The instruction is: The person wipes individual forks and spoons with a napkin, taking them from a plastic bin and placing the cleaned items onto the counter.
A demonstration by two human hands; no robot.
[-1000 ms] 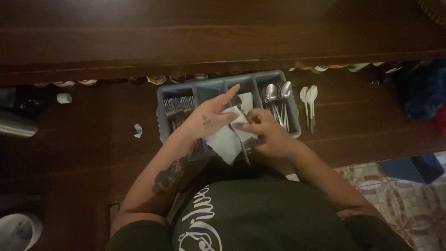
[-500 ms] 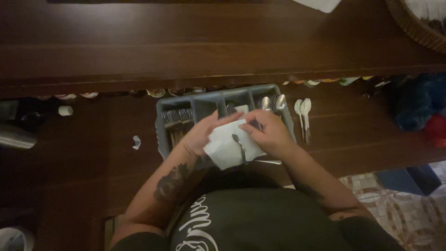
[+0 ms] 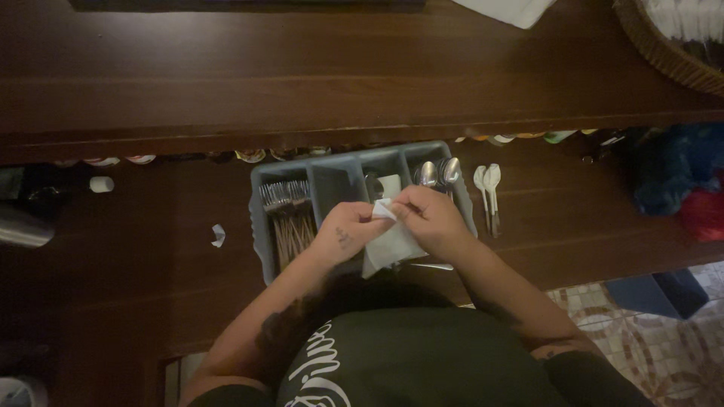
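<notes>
While both hands meet above the tray's near edge, the left hand (image 3: 343, 235) and right hand (image 3: 431, 218) pinch a white paper napkin (image 3: 388, 245), which hangs toward the body below the fingertips. Beyond the fingers lies the grey cutlery tray (image 3: 260, 226): forks (image 3: 286, 215) left, spoons (image 3: 440, 173) right, handles lying near-to-far.

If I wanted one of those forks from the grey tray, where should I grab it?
Grip the forks by their handles, coming from above on the near side: they lie flat in the left compartment of the grey tray, tines at the far end, handles pointing toward the person.
</notes>
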